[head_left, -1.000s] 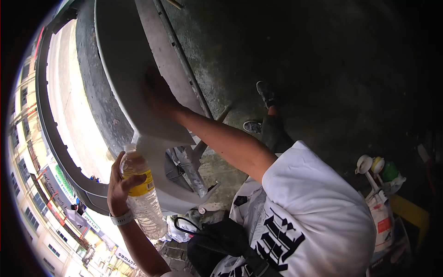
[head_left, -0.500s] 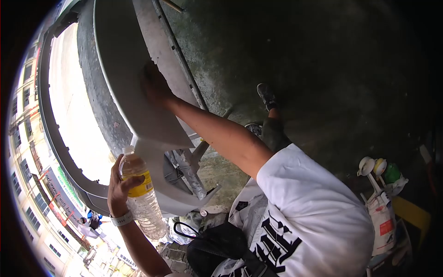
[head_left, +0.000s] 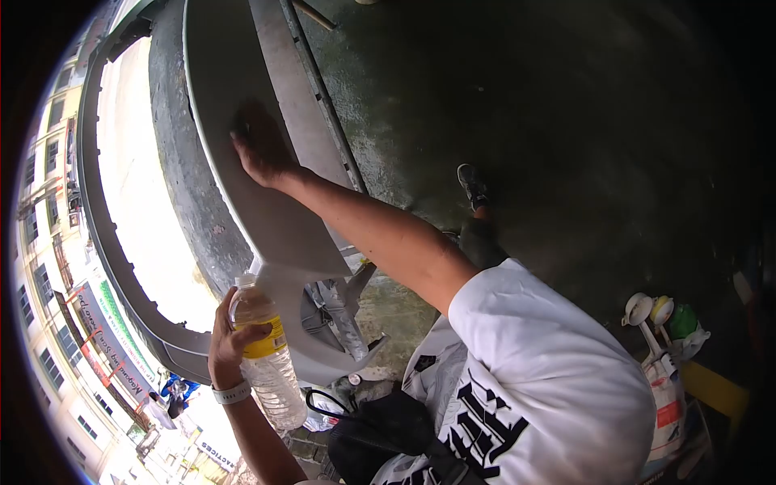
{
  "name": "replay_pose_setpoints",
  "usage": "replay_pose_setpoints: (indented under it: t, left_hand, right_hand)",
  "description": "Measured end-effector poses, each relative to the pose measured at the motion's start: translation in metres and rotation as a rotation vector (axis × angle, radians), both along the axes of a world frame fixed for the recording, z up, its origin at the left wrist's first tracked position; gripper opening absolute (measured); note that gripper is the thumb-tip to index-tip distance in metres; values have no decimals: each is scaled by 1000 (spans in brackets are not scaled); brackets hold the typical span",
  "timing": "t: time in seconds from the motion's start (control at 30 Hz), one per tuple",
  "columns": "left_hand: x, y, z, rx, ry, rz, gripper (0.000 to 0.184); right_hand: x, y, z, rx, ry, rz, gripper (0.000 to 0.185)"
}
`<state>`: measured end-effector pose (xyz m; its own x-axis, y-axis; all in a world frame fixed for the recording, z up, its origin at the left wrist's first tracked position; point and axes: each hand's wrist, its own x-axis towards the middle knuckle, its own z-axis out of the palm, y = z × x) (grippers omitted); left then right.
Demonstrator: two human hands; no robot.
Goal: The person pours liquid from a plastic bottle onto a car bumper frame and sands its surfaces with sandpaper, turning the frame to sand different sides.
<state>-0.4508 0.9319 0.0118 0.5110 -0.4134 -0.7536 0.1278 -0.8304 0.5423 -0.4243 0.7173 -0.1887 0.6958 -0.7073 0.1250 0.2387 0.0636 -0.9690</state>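
A clear plastic bottle [head_left: 267, 376] with a yellow label is upright but tilted, its top uncapped. My left hand [head_left: 230, 343], with a white band at the wrist, is wrapped round it. Beside the bottle stretches a large grey car bumper [head_left: 234, 65], with a smooth face and a sharp long edge. Against that face lies my right hand [head_left: 263, 149], arm stretched out. Its fingers are dark and smeared by motion, so whether anything is under them cannot be seen.
A metal stand bar [head_left: 323, 101] runs behind the bumper. At right are a white and red bag [head_left: 667, 412], a white ladle-like tool [head_left: 638, 309] and a green item [head_left: 684, 322]. A black bag [head_left: 380, 436] hangs at my body. Buildings and a person in blue [head_left: 175, 392] are outside.
My right hand has slid a little across the bumper's face towards its long edge. The bottle stays in my left hand; the whole view has shifted slightly.
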Motion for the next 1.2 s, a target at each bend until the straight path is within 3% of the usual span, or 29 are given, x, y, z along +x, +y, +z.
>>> replay_pose_setpoints:
  t: [0.03, 0.07, 0.13, 0.2, 0.3, 0.43, 0.53, 0.6, 0.73, 0.87, 1.0, 1.1, 1.2]
  left_hand:
    - [-3, -2, 3, -1, -13, 10, 71]
    - [-6, -6, 5, -1, -70, 16, 69]
    - [-2, -11, 7, -15, -110, -4, 68]
    - [3, -16, 12, -8, -147, -6, 68]
    - [10, -40, 26, 43, -186, -17, 72]
    - [39, -51, 28, 84, -228, -79, 76]
    - [46, -68, 34, 87, -248, -99, 74]
    - [49, -69, 36, 66, -229, -102, 74]
    - [43, -73, 35, 62, -213, -84, 75]
    - [37, -81, 38, 92, -222, -70, 74]
    - [44, -92, 38, 79, -218, -50, 73]
    - [61, -96, 34, 81, -186, -67, 76]
    - [70, -103, 34, 68, -285, -71, 82]
  right_hand:
    - [-3, -7, 12, 164, -40, 69, 54]
    - [-5, 26, -2, 69, -36, -29, 60]
    - [-58, 82, -10, -251, -61, 5, 71]
    - [-110, 112, -4, -177, -122, 211, 81]
    - [-87, 106, -13, -284, -54, 126, 78]
    - [34, -2, 9, -239, -105, -135, 54]
    - [63, -31, 18, -68, -133, -74, 54]
    - [27, 18, 7, -256, -175, -147, 65]
    - [-92, 108, 2, -389, -149, 167, 75]
    - [-25, 67, -6, -318, -166, 17, 74]
    - [79, -63, 16, -190, -88, 87, 68]
    - [62, -40, 12, -100, -100, -25, 66]
    - [-28, 47, -9, -279, -146, 61, 78]
